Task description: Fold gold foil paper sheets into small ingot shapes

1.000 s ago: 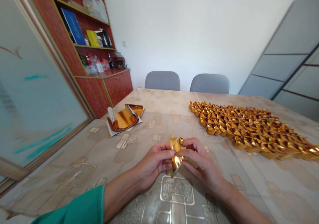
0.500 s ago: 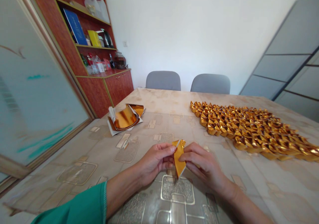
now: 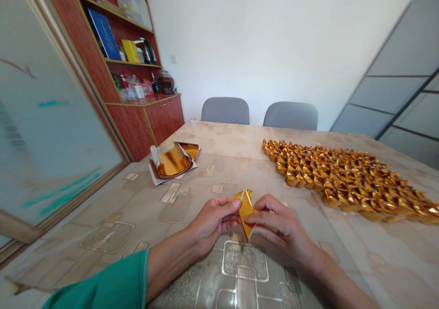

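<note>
Between my two hands, above the table, is a folded piece of gold foil paper with white edges showing. My left hand pinches its left edge near the top, thumb on the near face. My right hand grips the right edge lower down, with the fingertips on the gold face. To the left, a stack of loose gold foil sheets lies curled, white backs showing at the edges. Rows of folded gold paper ingots stand packed together on the right side of the table.
The table has a patterned cover under clear plastic. Two grey chairs stand at its far side, by the white wall. A red-brown cabinet with bottles and a kettle is at the back left.
The folded paper has tilted and moved slightly up and left in my hands. My right fingers have shifted a little along its right edge. The sheets and ingots have stayed put.
</note>
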A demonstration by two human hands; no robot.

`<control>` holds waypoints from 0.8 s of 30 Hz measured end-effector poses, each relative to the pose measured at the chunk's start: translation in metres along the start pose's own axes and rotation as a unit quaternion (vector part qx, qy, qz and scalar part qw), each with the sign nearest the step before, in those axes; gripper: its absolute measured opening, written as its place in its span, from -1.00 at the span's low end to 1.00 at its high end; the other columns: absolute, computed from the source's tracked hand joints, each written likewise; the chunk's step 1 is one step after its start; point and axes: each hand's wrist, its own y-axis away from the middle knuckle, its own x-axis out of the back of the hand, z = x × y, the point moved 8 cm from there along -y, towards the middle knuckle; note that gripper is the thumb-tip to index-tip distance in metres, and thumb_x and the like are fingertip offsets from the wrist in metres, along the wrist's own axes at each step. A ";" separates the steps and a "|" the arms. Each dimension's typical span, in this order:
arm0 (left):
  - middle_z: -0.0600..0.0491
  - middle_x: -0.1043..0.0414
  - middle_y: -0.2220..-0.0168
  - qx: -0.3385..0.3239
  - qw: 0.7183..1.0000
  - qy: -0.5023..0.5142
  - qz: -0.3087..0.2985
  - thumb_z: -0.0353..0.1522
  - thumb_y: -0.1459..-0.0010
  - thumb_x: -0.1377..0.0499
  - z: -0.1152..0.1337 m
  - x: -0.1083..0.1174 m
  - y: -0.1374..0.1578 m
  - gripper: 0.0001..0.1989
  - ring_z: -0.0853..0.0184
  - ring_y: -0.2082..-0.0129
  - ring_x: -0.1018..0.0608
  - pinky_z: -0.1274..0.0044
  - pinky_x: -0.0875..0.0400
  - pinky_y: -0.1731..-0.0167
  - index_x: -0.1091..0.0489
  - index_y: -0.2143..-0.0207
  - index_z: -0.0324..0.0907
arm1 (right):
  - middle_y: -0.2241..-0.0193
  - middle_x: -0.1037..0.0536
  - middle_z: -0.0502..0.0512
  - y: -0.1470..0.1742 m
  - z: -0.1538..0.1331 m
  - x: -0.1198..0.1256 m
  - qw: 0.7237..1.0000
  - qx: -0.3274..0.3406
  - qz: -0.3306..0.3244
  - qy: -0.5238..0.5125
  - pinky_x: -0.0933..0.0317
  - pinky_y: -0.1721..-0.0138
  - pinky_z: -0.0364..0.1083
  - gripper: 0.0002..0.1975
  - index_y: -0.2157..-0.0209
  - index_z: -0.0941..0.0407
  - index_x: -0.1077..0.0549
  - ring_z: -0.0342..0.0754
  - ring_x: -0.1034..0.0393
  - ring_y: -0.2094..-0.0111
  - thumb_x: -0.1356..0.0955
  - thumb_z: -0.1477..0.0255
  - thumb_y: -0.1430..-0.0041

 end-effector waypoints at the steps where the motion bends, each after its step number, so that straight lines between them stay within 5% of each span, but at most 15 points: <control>1: 0.07 -0.53 0.50 -0.001 1.000 -0.002 0.002 -0.26 0.19 -0.49 0.001 0.000 0.000 -0.68 0.51 0.55 -0.49 0.70 -0.35 0.52 -0.54 0.43 -0.28 | 0.34 -0.44 0.05 0.000 0.001 0.001 1.000 -0.003 0.012 -0.008 -0.28 0.35 -0.08 -0.83 0.11 -0.06 -0.56 -0.04 -0.36 0.31 -0.35 0.37 -0.30; 19: 0.00 -0.56 0.43 -0.085 0.995 -0.047 0.015 -0.21 0.12 -0.46 0.011 -0.012 0.012 -0.68 0.42 0.43 -0.53 0.66 -0.36 0.46 -0.58 0.41 -0.27 | 0.48 -0.41 -0.02 0.000 0.019 -0.004 0.972 -0.173 0.127 -0.091 -0.14 0.44 -0.13 -0.86 0.44 0.09 -0.40 -0.11 -0.27 0.47 -0.35 0.44 -0.22; 24: -0.01 -0.57 0.41 -0.097 0.993 -0.061 0.008 -0.19 0.07 -0.43 0.013 -0.014 0.013 -0.69 0.36 0.36 -0.57 0.63 -0.40 0.39 -0.59 0.38 -0.26 | 0.41 -0.40 0.01 -0.001 0.013 0.001 0.975 -0.151 0.136 -0.085 -0.17 0.39 -0.13 -0.89 0.39 0.08 -0.40 -0.10 -0.30 0.39 -0.34 0.47 -0.25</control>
